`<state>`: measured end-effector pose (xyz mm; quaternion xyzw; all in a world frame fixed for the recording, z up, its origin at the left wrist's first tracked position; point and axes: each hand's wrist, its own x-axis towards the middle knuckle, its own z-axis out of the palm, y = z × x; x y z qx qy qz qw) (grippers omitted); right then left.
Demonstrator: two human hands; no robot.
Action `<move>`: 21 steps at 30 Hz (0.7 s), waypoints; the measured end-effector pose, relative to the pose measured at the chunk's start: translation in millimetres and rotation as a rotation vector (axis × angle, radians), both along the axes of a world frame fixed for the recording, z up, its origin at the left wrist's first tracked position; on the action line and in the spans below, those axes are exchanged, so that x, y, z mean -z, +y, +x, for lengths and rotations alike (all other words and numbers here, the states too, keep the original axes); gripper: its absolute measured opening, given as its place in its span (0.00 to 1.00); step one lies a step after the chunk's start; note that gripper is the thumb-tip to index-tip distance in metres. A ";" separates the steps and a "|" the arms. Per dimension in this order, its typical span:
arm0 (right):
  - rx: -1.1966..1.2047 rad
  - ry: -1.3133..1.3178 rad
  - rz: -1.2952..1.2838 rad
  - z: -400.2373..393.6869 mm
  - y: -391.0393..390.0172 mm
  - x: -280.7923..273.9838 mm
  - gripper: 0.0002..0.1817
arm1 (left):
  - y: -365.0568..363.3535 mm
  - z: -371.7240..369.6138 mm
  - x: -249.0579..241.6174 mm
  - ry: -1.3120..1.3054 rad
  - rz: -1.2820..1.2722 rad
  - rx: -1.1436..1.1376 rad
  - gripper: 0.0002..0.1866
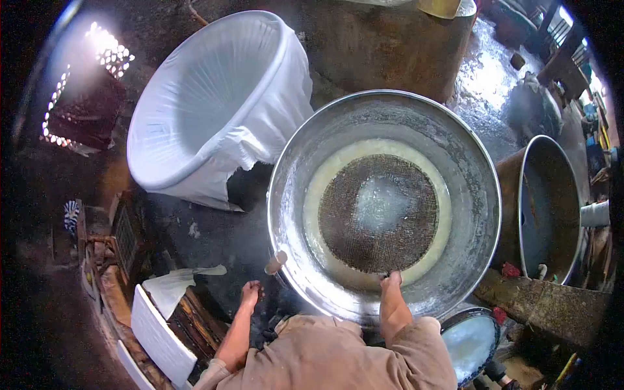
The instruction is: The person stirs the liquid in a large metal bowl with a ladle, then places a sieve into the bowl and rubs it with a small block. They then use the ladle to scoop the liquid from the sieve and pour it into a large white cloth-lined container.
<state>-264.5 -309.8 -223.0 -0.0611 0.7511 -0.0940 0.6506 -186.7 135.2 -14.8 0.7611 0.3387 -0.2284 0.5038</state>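
Note:
A wide metal basin (pixel 478 214) stands in front of me, with pale liquid around a round woven mesh (pixel 338 227) inside it. A whitish patch lies at the middle of the mesh. My right hand (pixel 391 280) is closed on the near edge of the mesh, inside the basin. Left of the basin, my left hand (pixel 251 292) hangs in the air with its fingers curled; whether it holds anything is too small to tell. Near it, a short wooden handle (pixel 275 262) sticks out by the basin's left rim.
A large round vessel lined with white cloth (pixel 286 84) is at the upper left. Another metal tub (pixel 552 208) stands on the right beside a concrete ledge (pixel 552 305). A white-edged box (pixel 159 338) sits lower left, and a round container (pixel 471 344) lower right.

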 end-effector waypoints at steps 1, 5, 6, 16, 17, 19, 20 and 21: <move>0.011 -0.001 0.073 -4.1 -5.5 1.8 0.13 | 2.9 -2.4 1.1 -0.002 -0.018 -0.009 0.08; 0.054 -0.032 0.062 0.8 -22.7 -41.9 0.07 | 17.1 -8.8 -4.6 0.061 -0.022 -0.034 0.09; 0.040 -0.035 0.043 1.1 -37.2 -36.7 0.07 | 23.0 -11.4 -3.3 0.074 -0.034 -0.044 0.09; -0.082 -0.840 -0.799 139.8 -108.0 -280.8 0.09 | 101.7 -22.5 19.6 -0.035 0.018 -0.100 0.11; -0.091 -0.768 -0.892 158.0 -73.4 -336.7 0.11 | 110.4 -19.3 22.6 -0.041 0.010 -0.111 0.11; -0.161 -0.955 -1.110 185.5 -21.6 -400.0 0.14 | 129.3 -10.0 25.6 0.042 -0.116 -0.214 0.13; -0.249 -0.994 -1.164 196.1 0.8 -425.3 0.14 | 143.4 -6.7 32.8 0.059 -0.147 -0.170 0.17; -0.336 -1.038 -1.213 205.6 25.8 -446.7 0.15 | 156.2 -4.0 38.3 0.038 -0.169 -0.182 0.17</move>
